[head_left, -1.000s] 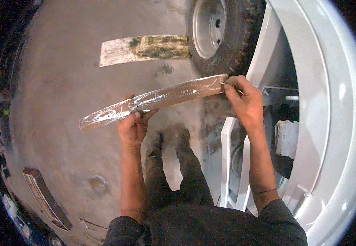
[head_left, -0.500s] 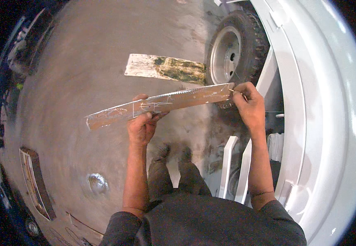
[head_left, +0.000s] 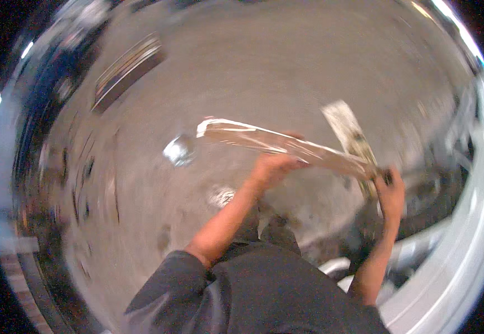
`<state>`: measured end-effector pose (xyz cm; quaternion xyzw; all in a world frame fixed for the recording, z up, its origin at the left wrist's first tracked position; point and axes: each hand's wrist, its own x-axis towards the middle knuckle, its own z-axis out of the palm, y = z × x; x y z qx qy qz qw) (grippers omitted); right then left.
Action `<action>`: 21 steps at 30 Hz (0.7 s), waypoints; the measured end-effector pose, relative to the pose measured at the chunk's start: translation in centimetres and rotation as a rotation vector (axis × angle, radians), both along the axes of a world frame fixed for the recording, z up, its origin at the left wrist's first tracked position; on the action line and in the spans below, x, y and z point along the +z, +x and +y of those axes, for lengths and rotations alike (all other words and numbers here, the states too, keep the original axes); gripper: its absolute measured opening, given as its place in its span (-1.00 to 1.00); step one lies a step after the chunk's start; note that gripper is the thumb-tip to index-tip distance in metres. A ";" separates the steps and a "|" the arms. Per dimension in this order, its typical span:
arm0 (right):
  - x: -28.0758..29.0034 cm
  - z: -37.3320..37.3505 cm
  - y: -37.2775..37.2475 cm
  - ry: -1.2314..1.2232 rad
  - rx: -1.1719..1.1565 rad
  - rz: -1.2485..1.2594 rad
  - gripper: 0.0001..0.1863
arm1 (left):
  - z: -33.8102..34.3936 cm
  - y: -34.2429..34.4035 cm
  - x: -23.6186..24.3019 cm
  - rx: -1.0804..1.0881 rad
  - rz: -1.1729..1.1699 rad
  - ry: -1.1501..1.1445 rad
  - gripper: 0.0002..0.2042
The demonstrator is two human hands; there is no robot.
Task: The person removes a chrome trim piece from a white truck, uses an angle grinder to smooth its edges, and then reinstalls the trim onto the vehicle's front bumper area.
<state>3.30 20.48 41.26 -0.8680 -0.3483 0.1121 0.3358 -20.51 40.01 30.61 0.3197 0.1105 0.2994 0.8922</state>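
In the motion-blurred head view, a long, narrow brown strip [head_left: 325, 155] with crinkled silvery-white edges slants across the middle. My left hand [head_left: 275, 166] is closed on it near its middle, with fingers beneath and behind it. At its right end my right hand [head_left: 388, 189] has its fingers curled closed; what exactly they pinch there is too blurred to make out. Behind the strip's right part, a pale, green-stained board [head_left: 339, 119] lies on the concrete floor [head_left: 242, 67].
A long narrow panel [head_left: 126, 71] lies at upper left. A round shiny silver object [head_left: 178, 149] is left of the strip. White vehicle bodywork [head_left: 448, 261] curves along the right, close to my right arm. Dark, blurred items [head_left: 58, 145] line the left rim.
My view has swung left, away from the white vehicle, and blurred. The strip, still in my hands, has shifted right in view and now tilts down toward its right end.
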 end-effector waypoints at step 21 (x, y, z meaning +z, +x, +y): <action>-2.1 20.4 4.5 -0.135 1.005 -0.175 -0.77 | -5.3 -2.9 6.8 0.847 0.421 0.232 -0.49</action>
